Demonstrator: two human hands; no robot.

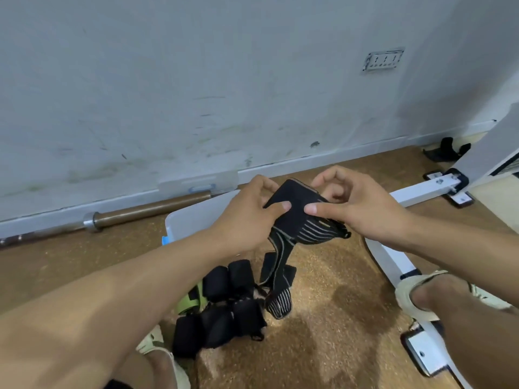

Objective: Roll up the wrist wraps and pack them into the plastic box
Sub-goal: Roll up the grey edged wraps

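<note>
Left hand (250,209) and right hand (356,203) both pinch the black striped wrist wrap (297,217) mid-frame, tail dangling toward the floor, so I'd keep thumbs tight and roll evenly before dropping it in the plastic box (193,217) just left.

Floor's a brown cork-looking mat (323,318) with a heap of black rolled wrist wraps (222,307) sitting on it, the clear plastic box (193,217) just behind them, a barbell (134,211) along the wall and white frame legs (393,259) on the right.
</note>
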